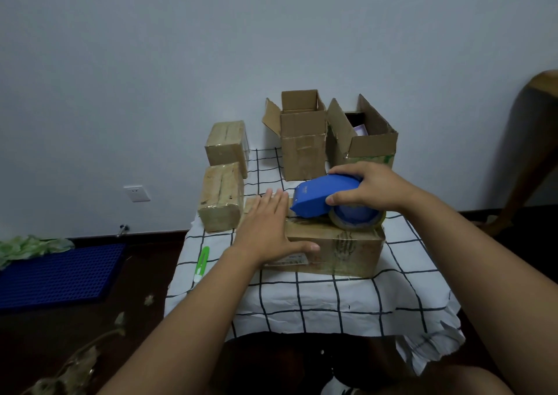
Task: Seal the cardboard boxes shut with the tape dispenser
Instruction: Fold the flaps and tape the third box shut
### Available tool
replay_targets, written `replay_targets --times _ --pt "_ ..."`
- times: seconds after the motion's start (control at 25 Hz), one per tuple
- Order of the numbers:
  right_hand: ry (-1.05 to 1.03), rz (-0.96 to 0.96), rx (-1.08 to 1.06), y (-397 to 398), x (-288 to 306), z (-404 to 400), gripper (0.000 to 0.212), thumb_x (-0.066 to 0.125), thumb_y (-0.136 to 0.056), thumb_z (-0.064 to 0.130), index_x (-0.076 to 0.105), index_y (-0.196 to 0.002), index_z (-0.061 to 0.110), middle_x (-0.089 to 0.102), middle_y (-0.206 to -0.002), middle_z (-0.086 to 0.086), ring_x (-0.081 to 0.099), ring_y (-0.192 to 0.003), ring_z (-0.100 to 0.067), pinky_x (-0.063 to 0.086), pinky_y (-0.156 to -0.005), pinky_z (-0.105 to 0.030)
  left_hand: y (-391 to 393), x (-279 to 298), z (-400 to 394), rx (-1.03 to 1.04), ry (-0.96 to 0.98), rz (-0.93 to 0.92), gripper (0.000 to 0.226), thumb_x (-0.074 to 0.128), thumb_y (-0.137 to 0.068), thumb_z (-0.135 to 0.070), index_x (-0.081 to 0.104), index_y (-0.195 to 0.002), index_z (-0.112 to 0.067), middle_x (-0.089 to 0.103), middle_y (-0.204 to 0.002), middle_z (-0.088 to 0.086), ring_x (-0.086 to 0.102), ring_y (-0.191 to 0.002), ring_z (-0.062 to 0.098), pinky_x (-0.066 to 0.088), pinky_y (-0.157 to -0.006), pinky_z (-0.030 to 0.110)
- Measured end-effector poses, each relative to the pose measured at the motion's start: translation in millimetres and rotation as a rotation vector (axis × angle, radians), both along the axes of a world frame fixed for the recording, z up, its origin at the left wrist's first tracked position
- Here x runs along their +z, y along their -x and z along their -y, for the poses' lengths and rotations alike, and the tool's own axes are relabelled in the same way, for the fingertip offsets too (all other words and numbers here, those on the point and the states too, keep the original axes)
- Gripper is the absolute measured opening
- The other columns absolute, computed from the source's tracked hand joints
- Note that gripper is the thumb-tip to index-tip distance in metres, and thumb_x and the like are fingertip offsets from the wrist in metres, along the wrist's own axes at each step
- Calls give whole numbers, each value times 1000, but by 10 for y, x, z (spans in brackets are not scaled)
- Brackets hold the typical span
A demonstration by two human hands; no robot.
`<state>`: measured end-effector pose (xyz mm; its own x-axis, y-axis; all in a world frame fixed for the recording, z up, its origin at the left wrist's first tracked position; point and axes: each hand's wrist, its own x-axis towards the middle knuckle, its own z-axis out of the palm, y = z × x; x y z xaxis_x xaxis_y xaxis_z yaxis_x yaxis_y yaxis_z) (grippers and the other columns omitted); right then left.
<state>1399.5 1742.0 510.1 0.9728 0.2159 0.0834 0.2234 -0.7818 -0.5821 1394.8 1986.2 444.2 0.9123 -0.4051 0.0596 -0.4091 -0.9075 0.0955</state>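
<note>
A closed cardboard box [338, 249] lies in the middle of the checked tablecloth [332, 298]. My left hand [268, 228] presses flat on its top left, fingers straight, thumb over the front edge. My right hand [368, 186] grips the blue tape dispenser [320, 195], which rests on the box top with its nose pointing left. The tape roll [356, 219] sits under my palm. Two taped boxes [222, 198] [228, 144] stand at the left. Two open boxes [302, 141] [362, 138] stand at the back.
A green-handled cutter [201, 263] lies on the cloth at the left edge. A blue plastic mat [60, 274] and scattered leaves lie on the dark floor to the left. A wooden furniture leg [531, 153] stands at the right. The wall is right behind the boxes.
</note>
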Motion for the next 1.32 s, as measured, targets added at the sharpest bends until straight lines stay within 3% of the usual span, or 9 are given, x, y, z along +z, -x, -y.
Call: replay_targets --times 0.16,0.24,0.44,0.76,1.12,1.32 --pt "2 2 -5 -14 6 14 68 78 -75 55 57 -136 36 55 -124 16 53 -111 -10 41 -93 -28 -190 -92 -12 -22 38 -10 137 31 -50 -105 12 -156 -20 19 -162 1 17 -148 18 21 -120 43" --pt "0 -11 -3 -33 18 29 69 79 -74 56 56 -137 37 54 -123 18 52 -111 -8 40 -93 -27 -228 -148 -18 -30 30 11 135 27 -51 -106 13 -156 -22 19 -162 0 16 -148 17 19 -120 42" --pt "74 -36 66 14 129 169 68 77 -76 57 56 -137 38 56 -128 17 52 -113 -8 41 -96 -28 -240 -126 -35 -85 56 91 121 29 -55 -104 28 -149 -28 39 -145 -5 37 -132 16 31 -113 42" --pt "100 -43 -8 166 130 700 62 79 -76 50 59 -133 40 55 -119 18 53 -110 -11 39 -91 -27 -212 -70 -25 -45 -12 2 121 23 -54 -104 14 -153 -34 24 -155 -4 24 -141 17 24 -116 43" --pt "116 -19 11 164 88 665 63 77 -77 52 58 -135 37 55 -120 16 53 -109 -11 43 -95 -31 -144 -12 34 -6 -107 -120 128 16 -52 -104 -8 -155 -32 -11 -164 4 -8 -151 21 -2 -119 41" --pt "136 -8 21 148 94 625 61 77 -78 52 60 -133 35 59 -121 13 53 -108 -13 45 -93 -32 -129 85 283 -73 -153 -100 121 32 -67 -93 -2 -156 -19 -10 -163 9 -12 -150 24 -5 -122 42"
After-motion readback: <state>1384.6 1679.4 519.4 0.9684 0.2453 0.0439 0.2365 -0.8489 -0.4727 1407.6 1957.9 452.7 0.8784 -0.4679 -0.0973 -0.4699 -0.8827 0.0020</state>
